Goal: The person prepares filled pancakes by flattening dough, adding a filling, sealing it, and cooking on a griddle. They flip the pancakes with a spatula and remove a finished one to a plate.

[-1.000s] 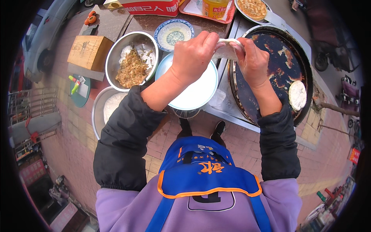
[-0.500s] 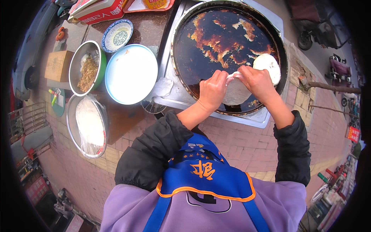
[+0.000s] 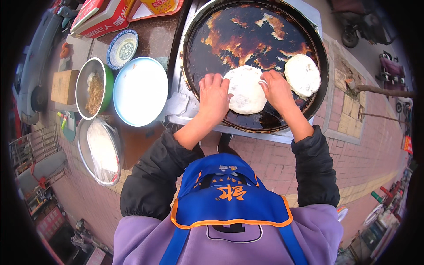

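Observation:
A round, white flat dough cake (image 3: pixel 245 90) lies flat on the near part of a large black griddle pan (image 3: pixel 207 59). At its left edge my left hand (image 3: pixel 215 98) has its fingers apart, the thumb close to the dough. My right hand (image 3: pixel 278 92) is at the opposite edge, fingers loosely bent and apart, the tips at the dough's rim. I cannot tell whether either hand presses on it. A second white dough cake (image 3: pixel 302 75) rests on the pan to the right of my right hand. Brown and pale residue (image 3: pixel 240 44) marks the pan's dark surface.
Left of the pan stand a light-blue-rimmed round tray (image 3: pixel 141 92), a patterned bowl (image 3: pixel 122 49), a green bowl of brown filling (image 3: pixel 106 88) and a plastic-covered basin (image 3: pixel 104 152). A crumpled white cloth (image 3: pixel 177 104) lies beside the pan. Red boxes (image 3: pixel 104 20) sit farther back.
The dough went from hanging between my pinched fingers to lying flat on the pan. My hands moved apart to its two sides and let go. The view shifted slightly.

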`<state>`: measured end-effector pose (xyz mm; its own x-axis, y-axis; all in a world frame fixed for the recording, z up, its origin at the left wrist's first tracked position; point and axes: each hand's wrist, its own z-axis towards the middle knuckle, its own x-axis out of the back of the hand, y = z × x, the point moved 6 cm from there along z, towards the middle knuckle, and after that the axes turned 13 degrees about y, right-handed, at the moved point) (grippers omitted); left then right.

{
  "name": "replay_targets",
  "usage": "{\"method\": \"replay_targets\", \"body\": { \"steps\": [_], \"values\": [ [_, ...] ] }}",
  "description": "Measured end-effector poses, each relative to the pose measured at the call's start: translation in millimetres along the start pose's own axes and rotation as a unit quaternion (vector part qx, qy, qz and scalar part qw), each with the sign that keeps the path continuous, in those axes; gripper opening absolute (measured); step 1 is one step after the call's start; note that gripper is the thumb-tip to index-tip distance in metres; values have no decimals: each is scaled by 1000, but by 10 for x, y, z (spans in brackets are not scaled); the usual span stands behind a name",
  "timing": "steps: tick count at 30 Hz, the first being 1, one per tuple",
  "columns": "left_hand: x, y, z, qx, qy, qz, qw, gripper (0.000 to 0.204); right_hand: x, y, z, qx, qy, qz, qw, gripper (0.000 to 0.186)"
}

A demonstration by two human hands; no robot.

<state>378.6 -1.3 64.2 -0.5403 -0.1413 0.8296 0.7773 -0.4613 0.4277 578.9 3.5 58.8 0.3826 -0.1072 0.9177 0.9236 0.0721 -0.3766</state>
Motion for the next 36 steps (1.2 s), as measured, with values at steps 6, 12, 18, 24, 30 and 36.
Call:
{"method": "replay_targets", "body": {
  "steps": [6, 12, 18, 24, 30, 36],
  "values": [
    [-361, -46, -353, -94, -147, 35, 984, 43, -179, -224, -399, 145, -18, 102, 984, 34],
    [-268, -53, -289, -121, -74, 29, 989, 40, -414, -107, -303, -57, -79, 58, 994, 35],
    [-271, -86, -386, -110, -85, 73, 988, 40, -391, -148, -153, 12, 0, 89, 996, 32],
    [-269, -36, -447, -126, -95, 14, 987, 46, -381, -174, -147, 11, 1, 117, 993, 29],
    [-309, -81, -325, -76, -45, 100, 991, 50, -429, -148, -25, -66, -63, 25, 995, 32],
    [-429, 29, -352, -83, -105, 43, 990, 55, -350, -239, 303, 78, 59, 47, 994, 32]
  ]
}}
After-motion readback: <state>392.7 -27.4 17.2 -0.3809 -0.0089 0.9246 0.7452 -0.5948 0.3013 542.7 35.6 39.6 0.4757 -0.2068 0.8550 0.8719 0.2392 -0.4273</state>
